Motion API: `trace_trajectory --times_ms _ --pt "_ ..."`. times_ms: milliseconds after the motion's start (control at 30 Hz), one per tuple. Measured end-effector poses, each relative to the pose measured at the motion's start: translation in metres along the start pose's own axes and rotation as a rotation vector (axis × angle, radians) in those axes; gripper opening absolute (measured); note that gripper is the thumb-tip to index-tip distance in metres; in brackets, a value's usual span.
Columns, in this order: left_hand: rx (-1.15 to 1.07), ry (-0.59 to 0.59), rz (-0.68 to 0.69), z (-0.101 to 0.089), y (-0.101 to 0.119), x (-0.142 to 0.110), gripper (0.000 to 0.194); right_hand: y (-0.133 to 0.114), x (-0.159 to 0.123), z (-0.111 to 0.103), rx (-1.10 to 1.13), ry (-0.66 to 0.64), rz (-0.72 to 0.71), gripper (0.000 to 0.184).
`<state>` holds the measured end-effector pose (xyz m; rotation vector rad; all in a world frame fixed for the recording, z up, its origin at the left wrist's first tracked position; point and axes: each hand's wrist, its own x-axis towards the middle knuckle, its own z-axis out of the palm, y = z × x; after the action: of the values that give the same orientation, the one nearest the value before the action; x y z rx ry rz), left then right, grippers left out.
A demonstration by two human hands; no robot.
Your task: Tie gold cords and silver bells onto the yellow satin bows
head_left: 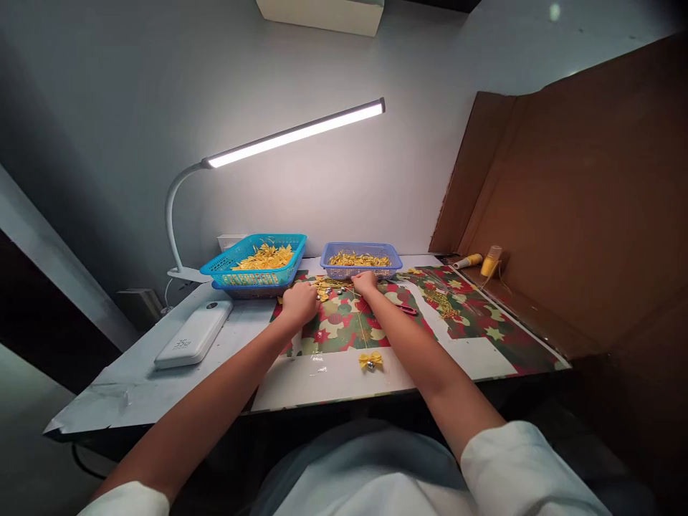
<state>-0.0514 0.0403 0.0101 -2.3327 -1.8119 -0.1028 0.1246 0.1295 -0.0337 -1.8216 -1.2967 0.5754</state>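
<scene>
My left hand (302, 302) is closed beside the blue basket, at the edge of a small heap of gold cords (338, 284) and small silver bells (328, 292). What its fingers hold, if anything, is hidden. Farther right, just in front of the purple basket, the fingers of my right hand (365, 282) are pinched at the end of a thin gold cord (359, 315). That cord runs toward me over the patterned sheet to a yellow bow with a silver bell (370, 362), lying near the table's front edge.
A blue basket (215, 269) of yellow bows and a purple basket (362, 273) of gold pieces stand at the back. A white power bank (194, 335) lies left. More gold cords (441, 304) lie right, near a cardboard wall (580, 208). Overhead hangs a lit lamp (295, 135).
</scene>
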Motion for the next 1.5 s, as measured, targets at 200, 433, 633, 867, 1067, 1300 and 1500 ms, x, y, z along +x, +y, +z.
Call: trace_trajectory --times_ms 200,433,633,867,1067,1300,1500 --pt "-0.057 -0.046 -0.122 0.014 -0.006 0.022 0.029 -0.005 -0.011 -0.022 -0.137 -0.012 -0.168 0.02" --pt "-0.15 0.047 -0.069 -0.003 -0.023 0.027 0.03 -0.011 -0.047 -0.045 -0.161 -0.011 -0.589 0.025" --pt "-0.206 0.082 0.009 -0.022 -0.019 0.032 0.026 -0.018 -0.063 -0.039 -0.353 -0.025 -0.948 0.035" --pt "-0.507 0.106 0.244 -0.017 -0.017 0.036 0.034 -0.021 -0.064 -0.033 -0.34 0.035 -0.948 0.02" --pt "-0.765 0.04 0.383 -0.011 -0.008 0.032 0.037 -0.001 -0.073 -0.052 -0.27 0.083 -0.998 0.02" --pt "-0.869 0.074 0.55 -0.01 0.014 0.025 0.034 0.028 -0.083 -0.068 0.14 0.002 -0.698 0.021" --pt "-1.537 -0.239 0.345 0.009 0.024 0.019 0.035 0.037 -0.074 -0.084 0.662 -0.692 -0.302 0.043"
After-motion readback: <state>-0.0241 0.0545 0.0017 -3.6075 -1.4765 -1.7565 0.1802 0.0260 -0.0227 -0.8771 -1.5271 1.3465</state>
